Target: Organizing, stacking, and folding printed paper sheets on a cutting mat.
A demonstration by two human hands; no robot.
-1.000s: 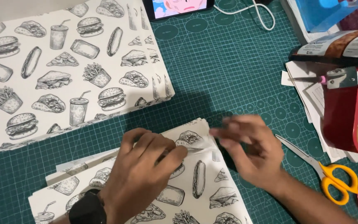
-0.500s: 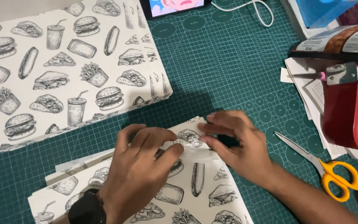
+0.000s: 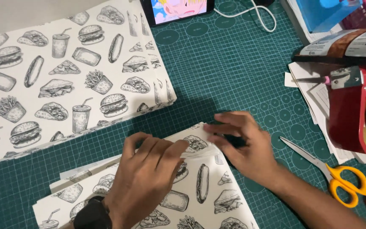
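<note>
- Green gridded cutting mat point(image 3: 234, 76) covered the whole work surface; its edges ran out of frame on all sides.
- Large stack of white sheets printed with fast-food drawings point(image 3: 64, 89) lay upper left, unmoved against the earlier frames, its left side cut off.
- Smaller pile of the same printed paper point(image 3: 208, 199) sat at lower centre under both hands, bottom edge out of view; sheet count could not be told.
- Red tape dispenser point(image 3: 352, 114) stood at right on loose papers, partly cut off.
- Left hand point(image 3: 149, 178), dark watch at the wrist, lay flat on the pile, fingers together and pressing down; it had slid slightly toward the top corner since a second ago.
- Right hand point(image 3: 242, 144) had moved in from the mat to that corner, fingers now closed together on the paper's edge point(image 3: 206, 146), which was lifted slightly. Judged: a single sheet was being separated or a fold started.
- Yellow-handled scissors point(image 3: 331, 174) lay just right of the right wrist, untouched.
- Phone point(image 3: 178, 8) at top edge, mostly cut off.
- Thumb of right hand hidden; exact grip unclear.
</note>
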